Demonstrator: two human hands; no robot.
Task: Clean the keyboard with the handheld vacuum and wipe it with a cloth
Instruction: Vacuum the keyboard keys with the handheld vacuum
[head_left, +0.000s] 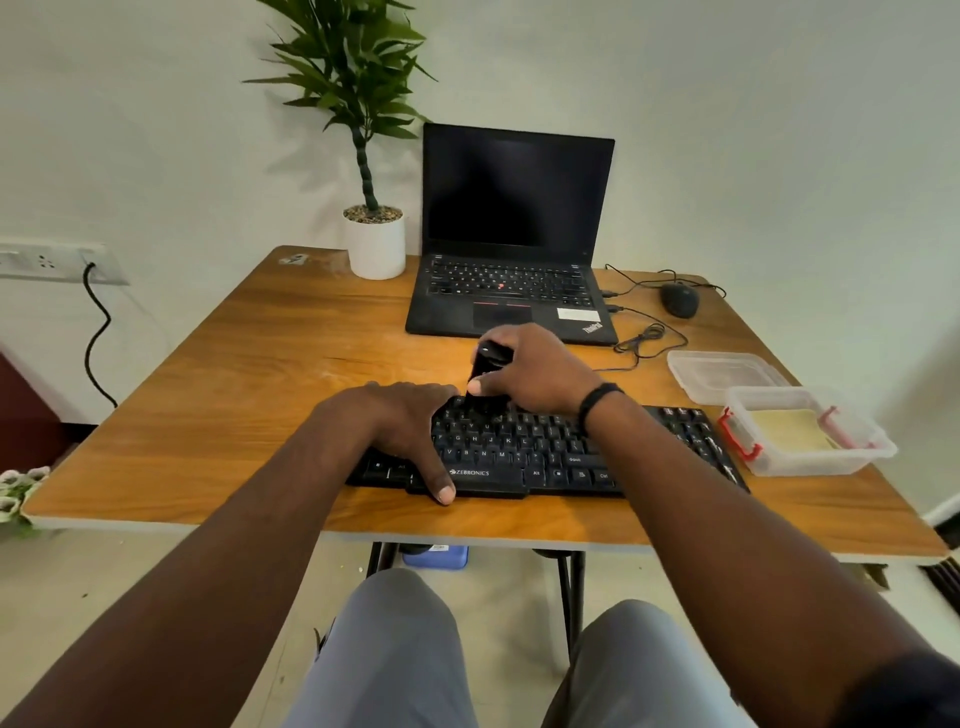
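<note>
Nearest to us are our knees (395, 649) in grey trousers, and our two bare forearms reach out over them to the wooden table (208, 395). Our left hand (400, 426) lies flat on the left part of the black keyboard (545, 452), fingers straight and spread over the keys, the thumb reaching down across the front edge beside the printed brand name. Our right hand (535, 369) grips the small black handheld vacuum (485, 376): fingers curl over its top and the thumb presses its near side. The vacuum stands upright with its lower end touching the back rows of keys, just beyond the fingertips of the left hand. A dark band (597, 400) circles the right wrist.

The keyboard lies along the near edge of the table, in front of us. To its right stands a clear plastic box (810, 431) with red clips, holding a folded yellowish cloth (792, 431); its lid (722, 371) lies just behind it. Farther back an open laptop (511, 234) with a dark screen sits in the middle, a potted plant (371, 228) to its left and a black mouse (679, 300) with a loose cable to its right. A wall socket (52, 262) with a black cord shows at far left.
</note>
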